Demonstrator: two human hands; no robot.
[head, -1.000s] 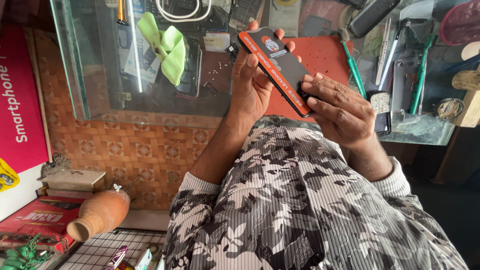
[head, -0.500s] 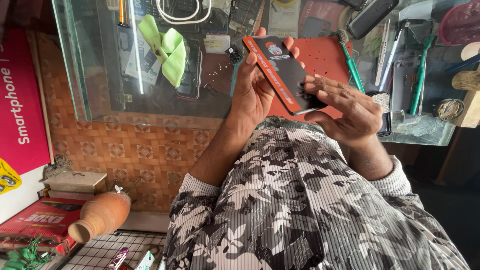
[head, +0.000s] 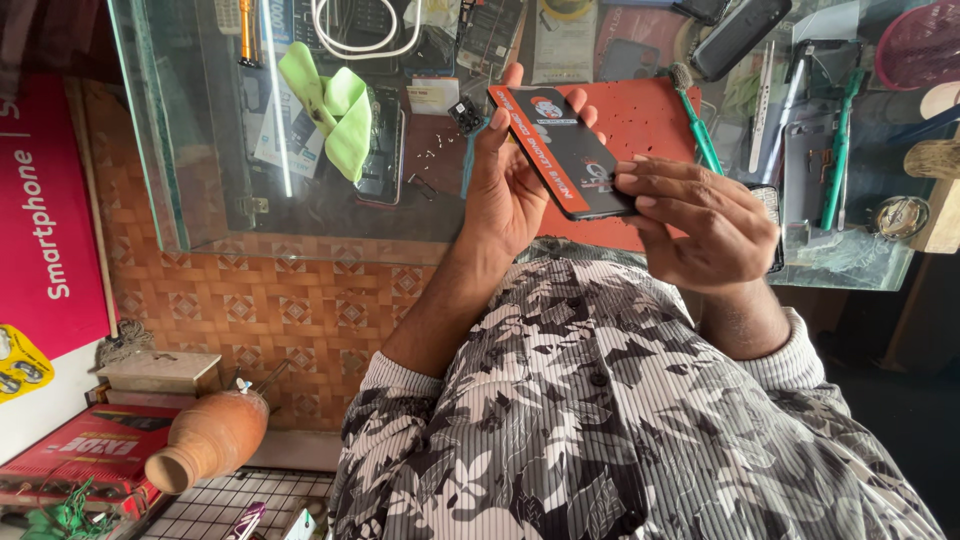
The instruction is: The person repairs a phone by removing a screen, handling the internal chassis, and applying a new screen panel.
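My left hand (head: 507,180) holds a flat black phone with an orange-red printed film (head: 560,150) on its face, tilted over a red work mat (head: 650,120). The thumb lies along its left edge and the fingertips wrap its far side. My right hand (head: 695,220) pinches the phone's near lower corner with curled fingers, thumb pressed on the edge. Both hands hover just above the glass counter (head: 300,215). My patterned grey shirt fills the lower frame.
A green cloth (head: 340,105) and white cable (head: 365,35) lie on the counter's left part. Green-handled brushes (head: 700,140) and tools (head: 835,160) lie right of the mat. A clay pot (head: 210,440) and boxes (head: 90,460) sit on the floor at left.
The phone has tilted and shifted slightly toward me. My right hand has slid from under its end to pinching the near corner with fingers curled tighter.
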